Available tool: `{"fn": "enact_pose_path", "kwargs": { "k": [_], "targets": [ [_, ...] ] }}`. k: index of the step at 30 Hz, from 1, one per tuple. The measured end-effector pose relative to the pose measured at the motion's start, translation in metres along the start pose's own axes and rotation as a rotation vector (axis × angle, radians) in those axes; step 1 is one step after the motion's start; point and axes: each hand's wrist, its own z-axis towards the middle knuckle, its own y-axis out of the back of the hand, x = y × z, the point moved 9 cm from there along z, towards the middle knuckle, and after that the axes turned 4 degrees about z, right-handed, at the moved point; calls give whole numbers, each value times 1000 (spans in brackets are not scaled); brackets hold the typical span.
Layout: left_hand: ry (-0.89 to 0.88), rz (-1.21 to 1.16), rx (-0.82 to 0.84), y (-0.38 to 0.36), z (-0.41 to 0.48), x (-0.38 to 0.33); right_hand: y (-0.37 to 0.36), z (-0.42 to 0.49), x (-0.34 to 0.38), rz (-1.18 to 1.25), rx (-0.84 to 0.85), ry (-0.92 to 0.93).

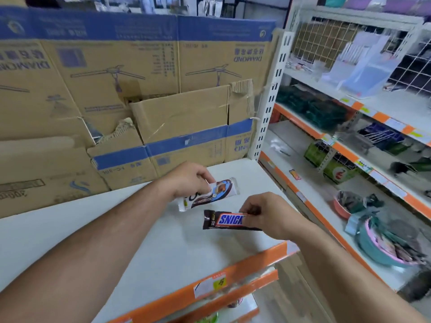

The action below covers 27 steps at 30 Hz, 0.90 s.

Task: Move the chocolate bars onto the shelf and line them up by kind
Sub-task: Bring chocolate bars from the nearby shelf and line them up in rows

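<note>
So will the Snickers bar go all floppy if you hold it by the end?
Probably not: the Snickers bar looks straight though the right hand pinches only one end. Likely light, since a pinch holds it. Its shiny wrapper may be slippery.

stacked cardboard boxes [140, 89] behind; white racking [268, 101] with orange-edged tiers on the right; wood-plank floor [296, 287] below.

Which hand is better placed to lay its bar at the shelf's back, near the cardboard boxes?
Probably left. The left hand grips the white bar farther back, closer to the boxes; the right hand pinches the Snickers bar nearer the front.
</note>
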Motion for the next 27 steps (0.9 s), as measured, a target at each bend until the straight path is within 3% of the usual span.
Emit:
{"fn": "enact_pose_path", "kwargs": {
  "k": [8,16,27],
  "targets": [
    [200,-26,-186,17,29,12,16,82,-21,-95,196,137],
    [391,-124,-347,34,-5,62,-12,148,0,-88,260,231],
    [402,-114,-304,59,-16,93,-52,206,36,-45,231,242]
  ]
}}
